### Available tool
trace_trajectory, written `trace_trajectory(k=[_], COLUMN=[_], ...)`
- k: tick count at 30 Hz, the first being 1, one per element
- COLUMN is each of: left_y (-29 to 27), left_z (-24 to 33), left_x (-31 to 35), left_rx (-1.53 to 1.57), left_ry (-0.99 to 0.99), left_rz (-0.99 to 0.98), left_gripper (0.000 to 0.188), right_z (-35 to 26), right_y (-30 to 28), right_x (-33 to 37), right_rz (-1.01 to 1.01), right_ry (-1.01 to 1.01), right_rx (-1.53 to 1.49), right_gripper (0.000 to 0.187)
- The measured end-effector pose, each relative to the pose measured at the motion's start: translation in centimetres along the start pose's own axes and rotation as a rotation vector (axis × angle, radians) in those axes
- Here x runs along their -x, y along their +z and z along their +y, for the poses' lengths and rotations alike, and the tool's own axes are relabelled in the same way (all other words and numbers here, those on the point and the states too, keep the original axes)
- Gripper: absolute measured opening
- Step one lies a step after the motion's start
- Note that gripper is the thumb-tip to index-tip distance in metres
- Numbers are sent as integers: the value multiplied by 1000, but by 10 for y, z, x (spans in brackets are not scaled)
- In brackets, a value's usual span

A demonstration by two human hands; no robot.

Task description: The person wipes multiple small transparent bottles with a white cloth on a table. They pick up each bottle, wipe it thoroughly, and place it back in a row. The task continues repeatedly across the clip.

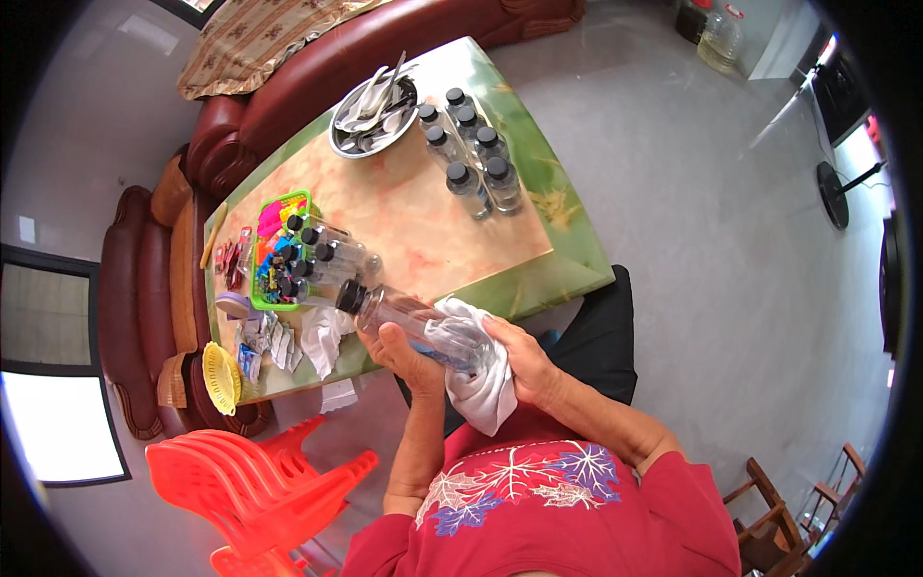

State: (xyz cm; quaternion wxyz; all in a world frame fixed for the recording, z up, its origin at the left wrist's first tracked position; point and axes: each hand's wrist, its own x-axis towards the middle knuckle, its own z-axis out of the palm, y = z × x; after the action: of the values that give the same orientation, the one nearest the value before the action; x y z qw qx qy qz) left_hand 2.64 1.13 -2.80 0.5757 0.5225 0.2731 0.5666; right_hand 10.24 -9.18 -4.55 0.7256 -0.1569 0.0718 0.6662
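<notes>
Over the table's near edge I hold a clear plastic bottle (402, 317) with a black cap, tilted with its cap toward the far left. My left hand (404, 358) is wrapped round the bottle's side below the cap. With my right hand (527, 361) I press a white cloth (481, 385) around the bottle's base; the cloth hangs down below it. Closest to the held bottle, several black-capped clear bottles (332, 260) lie or lean by a green basket. At the far right of the table stand several more such bottles (469, 188).
On the marbled table (413, 231) are a metal bowl of spoons (375, 144), a green basket of colourful small items (260, 260), small packets (274, 341), a crumpled white cloth (325, 337) and a yellow basket (221, 378). Red plastic chairs (240, 481) stand near left; a brown sofa (317, 77) lies beyond.
</notes>
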Motion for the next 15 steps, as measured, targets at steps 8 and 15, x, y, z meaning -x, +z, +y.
trace_trajectory(k=[8, 15], left_y=[15, -24], left_z=[10, -4], left_x=[-4, -9], left_rx=[-152, -312], left_ry=[291, 217], left_rz=[-34, -142], left_gripper=[69, 55], right_z=[8, -13], right_y=[9, 13], right_x=[16, 41], right_rz=[136, 108], right_ry=[-44, -467], right_rx=[268, 1054], right_gripper=[29, 33])
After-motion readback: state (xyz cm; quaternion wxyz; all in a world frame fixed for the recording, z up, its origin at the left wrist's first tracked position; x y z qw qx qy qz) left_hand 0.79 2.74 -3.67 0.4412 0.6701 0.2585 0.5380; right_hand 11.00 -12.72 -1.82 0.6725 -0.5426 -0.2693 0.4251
